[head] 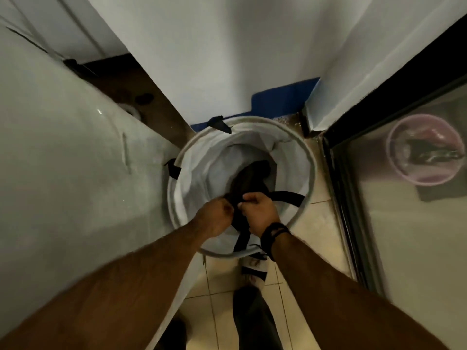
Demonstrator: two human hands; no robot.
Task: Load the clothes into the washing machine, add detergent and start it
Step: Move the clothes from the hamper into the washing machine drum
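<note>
The dark garment [249, 180], pinched by both hands (left [214, 213], right [259, 212]) mid-frame over the hamper [307, 183], looks soft and light; bunch it.

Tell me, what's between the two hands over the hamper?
In the head view, a dark garment rises between the left hand and right hand; both grip it above the hamper.
</note>
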